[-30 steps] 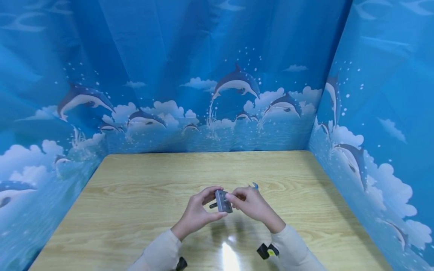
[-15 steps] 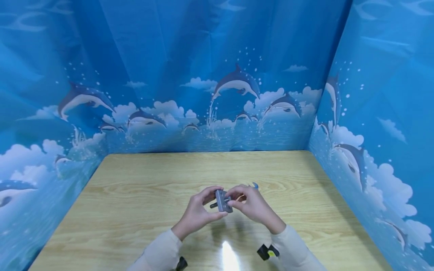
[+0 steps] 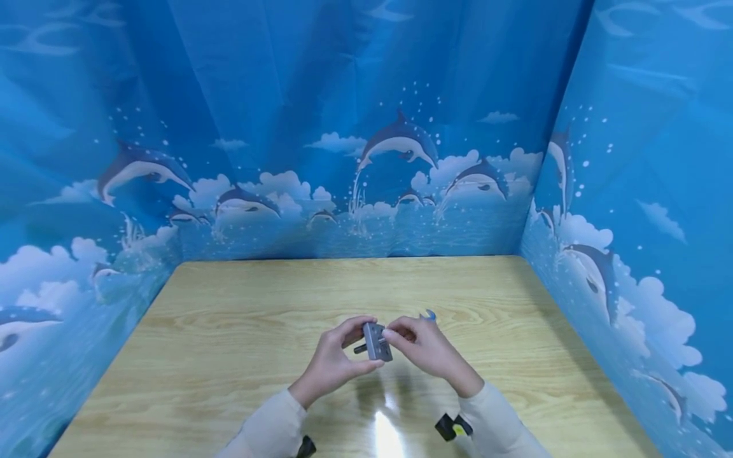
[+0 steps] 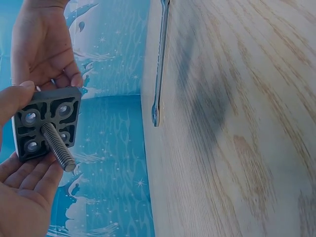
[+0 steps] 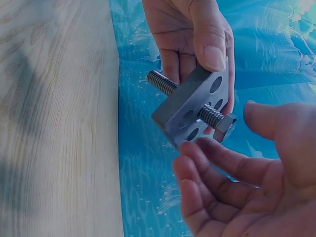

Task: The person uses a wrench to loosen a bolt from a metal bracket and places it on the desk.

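Observation:
A grey square plate (image 5: 180,106) with several holes is held up over the table by my left hand (image 3: 334,360), thumb and fingers at opposite edges. Through its middle runs a threaded hex bolt (image 5: 211,116). The long bare shank shows on the plate's ribbed side in the left wrist view; the hex head stands off the smooth face. My right hand (image 3: 428,346) is at the head side, fingers bent loosely around the bolt head. In the right wrist view its thumb is apart from the head, and its fingertips lie close to the plate's lower edge.
A wrench (image 4: 159,64) with a blue end lies on the wood-grain table (image 3: 258,299) beyond the right hand, which partly hides it in the head view. Blue dolphin-print curtains (image 3: 275,127) stand along the back and sides.
My right thumb and fingers have shifted around the bolt head, the thumb dropping lower and then rising again. My left hand keeps the plate in nearly the same place.

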Demonstrator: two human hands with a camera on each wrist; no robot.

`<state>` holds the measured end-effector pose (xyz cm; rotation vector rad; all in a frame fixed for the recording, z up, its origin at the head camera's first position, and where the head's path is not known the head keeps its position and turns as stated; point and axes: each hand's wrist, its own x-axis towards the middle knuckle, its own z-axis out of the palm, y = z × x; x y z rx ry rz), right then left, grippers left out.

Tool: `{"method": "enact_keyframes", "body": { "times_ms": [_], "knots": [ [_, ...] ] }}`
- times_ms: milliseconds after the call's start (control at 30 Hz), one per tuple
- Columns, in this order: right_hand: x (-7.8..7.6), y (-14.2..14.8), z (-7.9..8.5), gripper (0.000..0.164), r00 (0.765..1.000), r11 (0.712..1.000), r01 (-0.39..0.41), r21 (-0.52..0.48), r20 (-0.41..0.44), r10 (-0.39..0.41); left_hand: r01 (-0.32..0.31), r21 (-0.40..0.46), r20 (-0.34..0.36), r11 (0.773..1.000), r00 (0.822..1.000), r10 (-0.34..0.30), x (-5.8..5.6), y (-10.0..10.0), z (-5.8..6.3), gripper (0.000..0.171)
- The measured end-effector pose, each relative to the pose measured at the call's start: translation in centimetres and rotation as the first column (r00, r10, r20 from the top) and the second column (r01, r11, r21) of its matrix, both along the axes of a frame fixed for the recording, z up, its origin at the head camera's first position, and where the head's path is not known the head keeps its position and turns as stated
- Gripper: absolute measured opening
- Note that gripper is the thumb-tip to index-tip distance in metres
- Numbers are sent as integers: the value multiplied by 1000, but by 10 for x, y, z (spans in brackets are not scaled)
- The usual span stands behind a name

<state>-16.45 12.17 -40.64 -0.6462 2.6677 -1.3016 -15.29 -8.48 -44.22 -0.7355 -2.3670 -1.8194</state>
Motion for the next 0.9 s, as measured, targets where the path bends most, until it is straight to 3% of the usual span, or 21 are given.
{"method": "enact_keyframes", "body": {
  "times_ms": [200,367,533,700,900],
  "knots": [
    [-1,2,-2,39,999,1000,9,28,47,-11,1,-5,1,1000,1000,-1,1,1,0,69],
    [-1,3,-1,32,998,1000,27,12,58,-27,21,-5,-9,1000,1000,-22,0,2,0,70],
    [-2,4,1,16,999,999,-35,-22,30,36,29,-5,-22,1000,999,-29,-1,2,-3,68],
    [-1,7,0,22,996,993,-86,-75,19,88,24,2,-1,1000,1000,-24,-1,4,-4,68],
    [-1,7,-1,23,996,993,-88,-74,-2,88,-3,-2,14,1000,1000,3,0,7,-3,71]
  ]
}}
